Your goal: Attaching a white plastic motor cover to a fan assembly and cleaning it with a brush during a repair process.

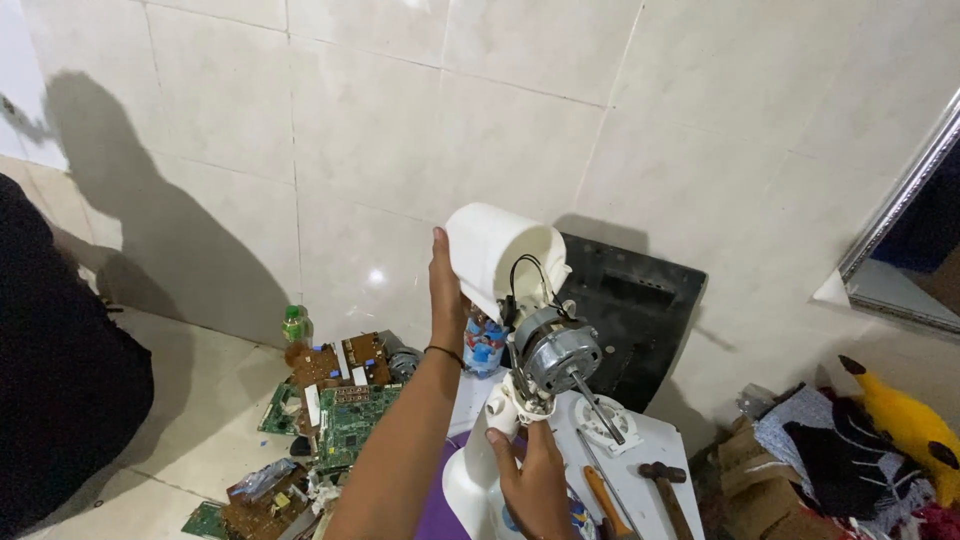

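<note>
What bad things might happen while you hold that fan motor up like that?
The black wires loop from the motor into the white cover that the left hand lifts; pulling further might strain them. The bare shaft points out near the right hand and might poke it. The motor is held up above the white stand where a hammer and a screwdriver lie; a slip might drop it onto them.
</note>
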